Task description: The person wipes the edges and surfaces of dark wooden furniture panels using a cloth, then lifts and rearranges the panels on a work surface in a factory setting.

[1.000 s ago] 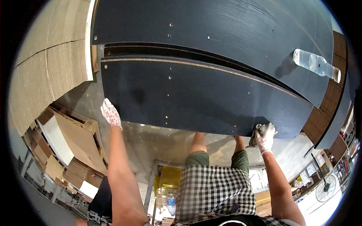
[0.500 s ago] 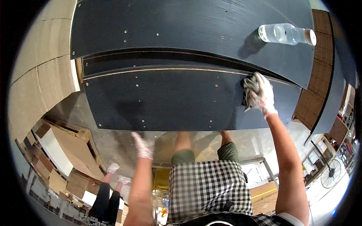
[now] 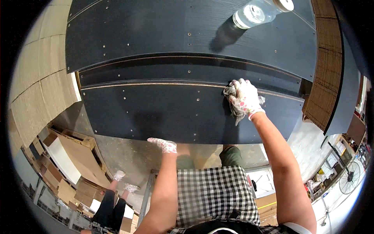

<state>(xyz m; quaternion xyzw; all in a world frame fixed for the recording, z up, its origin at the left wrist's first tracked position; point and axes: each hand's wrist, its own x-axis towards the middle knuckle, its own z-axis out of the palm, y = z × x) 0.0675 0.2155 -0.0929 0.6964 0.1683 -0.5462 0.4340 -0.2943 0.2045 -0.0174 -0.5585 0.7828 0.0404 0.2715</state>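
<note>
Rag [image 3: 235, 109]: bunched on board [image 3: 167, 111]
Right hand [image 3: 246, 97]: gripping rag at far edge
Left hand [image 3: 163, 145]: outstretched by near edge

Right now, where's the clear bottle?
In the head view, the clear bottle is near the top edge, right of centre, on the far dark panel, beyond the gloved right hand.

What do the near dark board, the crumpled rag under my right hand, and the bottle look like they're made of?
Board: probably wood-based, painted or laminated dark with a slight sheen; a brownish line shows along its far edge.
Rag: likely thin, greyish fabric, judging by its loose folds.
Bottle: clear, glossy glass or plastic, see-through with bright glints; I can't tell which.
</note>
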